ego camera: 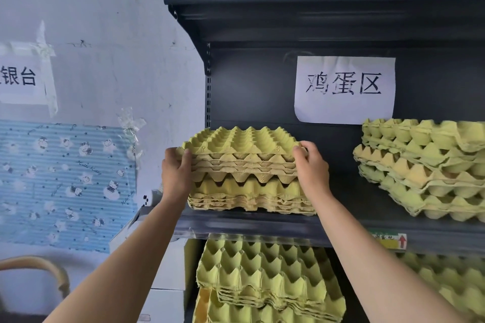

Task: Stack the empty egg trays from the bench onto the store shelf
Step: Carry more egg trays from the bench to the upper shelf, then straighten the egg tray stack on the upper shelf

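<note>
A small bundle of yellow-green egg trays (242, 148) is held between both hands above a lower stack of trays (252, 195) on the dark store shelf (262, 225). My left hand (176, 169) grips the bundle's left edge, thumb on the front. My right hand (311, 162) grips its right edge with the fingers curled over the top. The bundle's underside touches or nearly touches the lower stack; I cannot tell which.
Another leaning stack of egg trays (425, 165) fills the shelf's right side. More trays (267, 278) sit on the shelf below. A paper sign (345, 89) hangs on the shelf's back panel. A wall with posters is to the left, and a curved chair back (39, 269) at lower left.
</note>
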`<state>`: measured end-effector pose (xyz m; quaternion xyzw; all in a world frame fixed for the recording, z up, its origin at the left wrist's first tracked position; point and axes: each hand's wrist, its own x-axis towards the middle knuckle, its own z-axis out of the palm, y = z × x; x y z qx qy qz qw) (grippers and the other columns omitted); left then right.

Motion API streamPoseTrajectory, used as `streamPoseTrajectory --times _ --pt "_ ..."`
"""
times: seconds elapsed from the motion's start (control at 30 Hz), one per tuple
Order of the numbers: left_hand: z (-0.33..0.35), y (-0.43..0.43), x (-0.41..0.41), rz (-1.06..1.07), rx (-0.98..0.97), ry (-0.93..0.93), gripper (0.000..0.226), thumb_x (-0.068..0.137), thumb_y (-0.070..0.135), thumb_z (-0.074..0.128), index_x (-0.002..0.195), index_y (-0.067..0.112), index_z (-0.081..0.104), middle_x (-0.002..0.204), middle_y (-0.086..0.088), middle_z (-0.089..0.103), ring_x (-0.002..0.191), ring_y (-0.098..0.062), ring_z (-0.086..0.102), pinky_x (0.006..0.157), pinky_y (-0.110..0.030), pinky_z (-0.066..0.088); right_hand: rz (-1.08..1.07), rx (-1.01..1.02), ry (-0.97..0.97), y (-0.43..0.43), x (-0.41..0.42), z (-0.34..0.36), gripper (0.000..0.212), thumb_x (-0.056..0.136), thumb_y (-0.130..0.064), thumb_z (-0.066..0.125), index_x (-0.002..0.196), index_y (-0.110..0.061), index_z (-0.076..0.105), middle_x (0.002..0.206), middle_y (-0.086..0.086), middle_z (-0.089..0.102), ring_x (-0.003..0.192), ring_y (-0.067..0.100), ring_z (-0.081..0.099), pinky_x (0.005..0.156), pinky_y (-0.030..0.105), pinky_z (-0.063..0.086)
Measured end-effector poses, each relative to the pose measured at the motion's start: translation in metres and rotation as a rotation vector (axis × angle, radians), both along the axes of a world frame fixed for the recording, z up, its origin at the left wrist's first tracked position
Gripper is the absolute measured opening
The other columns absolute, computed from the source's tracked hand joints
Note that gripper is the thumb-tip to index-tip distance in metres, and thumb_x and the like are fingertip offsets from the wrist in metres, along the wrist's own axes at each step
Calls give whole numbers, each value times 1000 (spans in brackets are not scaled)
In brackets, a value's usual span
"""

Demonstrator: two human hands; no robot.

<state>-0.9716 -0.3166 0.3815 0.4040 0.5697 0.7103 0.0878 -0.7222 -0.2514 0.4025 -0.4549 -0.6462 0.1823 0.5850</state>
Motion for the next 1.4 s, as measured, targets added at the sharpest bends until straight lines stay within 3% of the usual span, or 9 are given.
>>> streamPoseTrajectory --times 0.2,0.4,0.5,0.63,0.8,0.97,1.23,1.33,1.4 --pt "0 0 -4 -106 34 -100 21 94 35 48 108 19 45 109 -11 57 91 -23 54 70 -33 43 34 -29 -50 0 5 -2 50 95 -52 37 135 -23 44 129 3 55 118 23 50 95 39 41" --pt "-2 1 -9 -260 -15 -267 55 86 55 54 127 22 38 107 -1 55 94 -19 53 77 -35 43 -59 -264 -165 -2 12 0 77 75 -85 23 121 -30 50 100 -8 60 109 26 55 101 52 36" --pt "0 5 -5 -206 1 -277 55 85 51 57 126 19 39 102 -3 54 87 -18 53 70 -31 41 -25 -284 -6 -1 4 4 62 76 -70 39 116 -24 54 95 -7 59 107 27 56 101 54 37" --pt "-2 7 0 -163 44 -308 50 84 41 58 124 17 40 101 -5 54 89 -23 52 77 -37 42 56 -204 185 -4 4 2 29 77 -51 54 89 -25 57 90 -6 60 90 18 59 76 38 48" --pt "8 6 16 -159 128 -225 41 85 40 57 118 20 43 90 4 56 82 -15 56 67 -30 44 76 -129 323 -5 15 5 37 77 -51 56 105 -27 57 96 -12 58 87 5 55 69 29 42" --pt "8 7 32 -174 25 -170 36 87 45 55 114 26 41 99 -2 59 91 -24 58 78 -38 48 42 -118 361 -1 27 9 40 81 -48 56 111 -22 58 98 -10 59 87 6 54 68 29 41" --pt "2 4 29 -105 -140 -45 60 74 71 39 114 26 40 105 -6 60 99 -32 57 96 -55 40 -27 -216 167 -7 33 4 63 90 -55 48 140 -18 38 139 8 44 121 25 47 97 42 41" --pt "5 6 22 -224 -126 -181 59 83 68 43 123 25 40 117 -13 56 106 -34 55 94 -53 45 -390 174 -213 -25 23 3 57 91 -42 53 139 -15 40 142 14 39 126 31 42 98 44 43" --pt "9 7 18 -283 -168 -220 64 83 67 45 128 22 38 120 -15 53 110 -35 53 95 -51 45 -423 440 -397 -39 9 3 49 87 -34 60 131 -15 51 136 13 46 121 32 45 93 43 45"
